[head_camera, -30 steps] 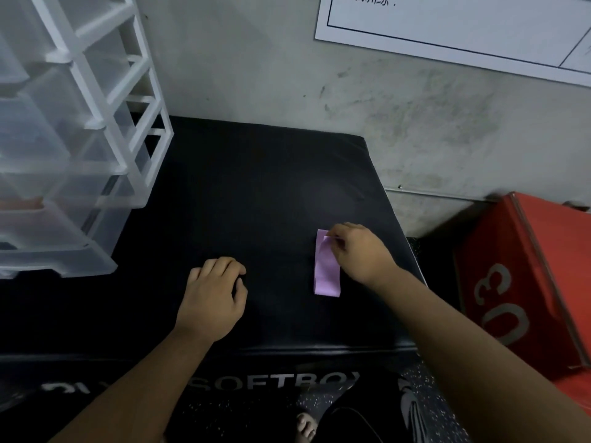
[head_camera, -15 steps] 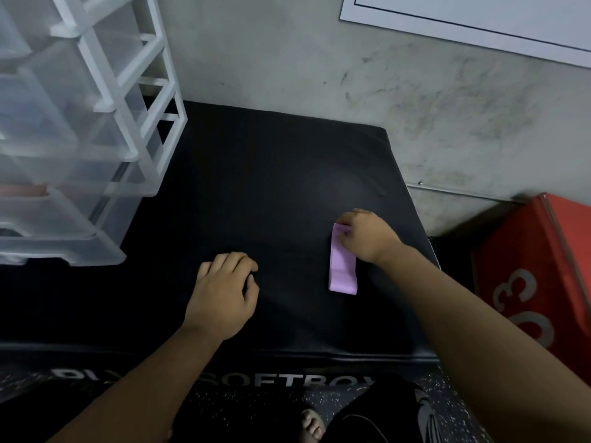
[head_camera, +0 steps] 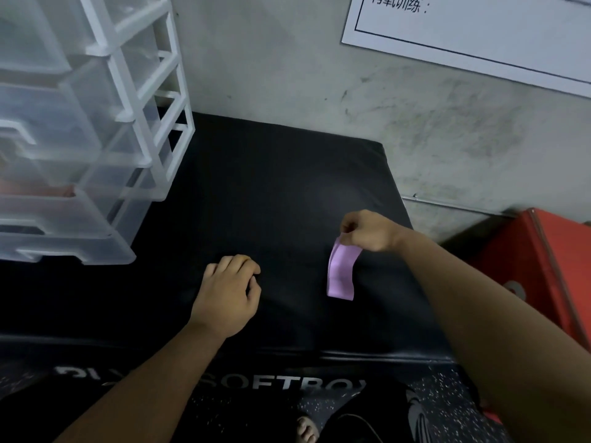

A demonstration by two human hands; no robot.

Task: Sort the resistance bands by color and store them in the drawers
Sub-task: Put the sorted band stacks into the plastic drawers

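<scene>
A purple resistance band point(head_camera: 341, 272) hangs from my right hand point(head_camera: 371, 230), which pinches its upper end just above the black soft box point(head_camera: 271, 187). The band's lower end is close to the box top, whether it touches I cannot tell. My left hand point(head_camera: 227, 292) rests on the box with fingers loosely curled and holds nothing. A clear plastic drawer unit with a white frame point(head_camera: 83, 132) stands at the left on the box, with its lower drawers pulled out toward me. Something orange shows faintly inside one drawer point(head_camera: 35, 190).
A grey wall point(head_camera: 319, 75) rises right behind the box, with a white printed sheet point(head_camera: 473, 27) at upper right. A red box point(head_camera: 543, 276) stands at the right beside the black one. My foot point(head_camera: 307, 430) shows on the speckled floor below.
My right hand has lifted the purple band's upper end off the box, so the band now hangs instead of lying flat. The left hand has stayed in place.
</scene>
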